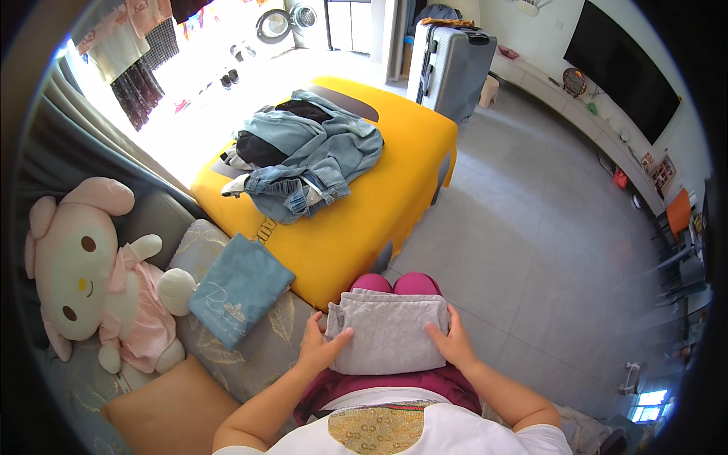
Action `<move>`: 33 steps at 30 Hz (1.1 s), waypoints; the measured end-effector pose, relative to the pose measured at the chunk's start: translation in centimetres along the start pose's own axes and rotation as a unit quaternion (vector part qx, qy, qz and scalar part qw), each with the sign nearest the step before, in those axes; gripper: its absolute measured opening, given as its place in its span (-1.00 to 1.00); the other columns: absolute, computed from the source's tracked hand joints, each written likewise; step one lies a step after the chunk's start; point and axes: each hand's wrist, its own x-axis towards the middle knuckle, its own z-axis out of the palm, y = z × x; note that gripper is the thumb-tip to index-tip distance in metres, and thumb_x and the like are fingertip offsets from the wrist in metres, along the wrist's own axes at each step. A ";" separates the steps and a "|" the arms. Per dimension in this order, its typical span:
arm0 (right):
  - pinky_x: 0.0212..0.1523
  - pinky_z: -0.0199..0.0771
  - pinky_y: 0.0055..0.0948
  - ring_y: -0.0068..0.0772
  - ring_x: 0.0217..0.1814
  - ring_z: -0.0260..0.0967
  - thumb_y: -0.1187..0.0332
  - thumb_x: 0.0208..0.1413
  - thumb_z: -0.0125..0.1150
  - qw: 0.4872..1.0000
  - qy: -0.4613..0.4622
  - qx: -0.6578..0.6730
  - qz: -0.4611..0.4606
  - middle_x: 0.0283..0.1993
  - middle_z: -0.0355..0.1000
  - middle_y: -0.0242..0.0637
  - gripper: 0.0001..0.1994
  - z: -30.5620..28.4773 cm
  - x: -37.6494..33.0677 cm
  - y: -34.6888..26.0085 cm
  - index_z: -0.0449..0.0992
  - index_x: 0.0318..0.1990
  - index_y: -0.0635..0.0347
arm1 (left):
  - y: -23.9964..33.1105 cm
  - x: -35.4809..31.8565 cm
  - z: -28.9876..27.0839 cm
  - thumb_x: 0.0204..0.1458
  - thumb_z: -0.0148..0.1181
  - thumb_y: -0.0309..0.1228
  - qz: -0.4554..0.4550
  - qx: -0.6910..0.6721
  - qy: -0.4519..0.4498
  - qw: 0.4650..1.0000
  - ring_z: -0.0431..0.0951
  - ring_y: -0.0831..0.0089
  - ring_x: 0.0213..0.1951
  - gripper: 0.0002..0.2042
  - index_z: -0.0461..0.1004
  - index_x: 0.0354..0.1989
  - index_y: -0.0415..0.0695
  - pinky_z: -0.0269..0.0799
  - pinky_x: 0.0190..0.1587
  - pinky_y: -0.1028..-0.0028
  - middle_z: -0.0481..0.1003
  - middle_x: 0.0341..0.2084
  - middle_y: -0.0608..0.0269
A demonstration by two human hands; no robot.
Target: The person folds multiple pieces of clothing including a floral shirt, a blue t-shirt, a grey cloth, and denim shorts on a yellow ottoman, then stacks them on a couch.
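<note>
A folded light grey cloth (390,334) rests on my lap, its layers stacked into a rough rectangle. My left hand (322,345) grips its left edge, thumb on top and fingers at the side. On the opposite edge, my right hand (455,341) holds it in the same way, with the thumb over the fabric. Whether it is a garment, I cannot tell. To the left on the sofa lies a flat, folded blue cloth (227,284) with white print. Ahead, a loose heap of clothes (311,152), mostly blue denim, sits on a yellow-covered surface (406,167).
A large pink and white plush toy (98,280) leans on the patterned sofa (262,356), near a tan cushion (174,406). A grey suitcase (459,72) stands beyond the yellow cover. Grey tiled floor (523,227) stretches right toward a low wall cabinet (576,106) under a television (622,68).
</note>
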 end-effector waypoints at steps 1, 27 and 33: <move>0.25 0.13 -0.27 -0.10 0.28 0.14 0.00 -0.01 0.28 1.000 -0.004 -0.030 -0.001 0.23 0.15 0.12 -0.15 -0.2 0.3 -0.6 0.04 0.25 0.46 | 0.7 0.2 -0.1 -0.14 0.36 -0.07 -0.004 0.003 -0.005 1.000 0.46 0.25 -0.04 -0.15 0.07 0.19 -0.39 0.37 0.02 0.35 0.40 -0.03 -0.08; 0.14 0.24 -0.20 0.00 0.21 0.20 0.07 0.04 0.22 0.949 -0.229 -0.051 -0.211 0.21 0.21 0.04 -0.22 24.4 12.3 -18.4 -0.02 0.34 0.16 | -0.5 0.3 -21.2 -0.05 0.30 -0.31 0.051 -0.412 0.268 0.869 0.44 0.15 0.00 -0.38 0.20 0.16 -0.29 0.36 0.04 0.24 0.38 0.00 -0.02; 0.28 -0.01 0.06 0.22 0.41 -0.21 -0.02 -0.04 0.25 0.840 -0.264 -0.335 -0.335 0.41 -0.21 0.09 -0.17 29.2 8.6 -14.9 -0.04 0.37 -0.18 | -1.7 1.5 -19.6 -0.10 0.28 -0.31 0.160 0.366 0.491 0.774 -0.06 -0.03 0.33 -0.28 0.12 0.28 -0.12 -0.21 0.29 -0.05 -0.01 0.30 -0.08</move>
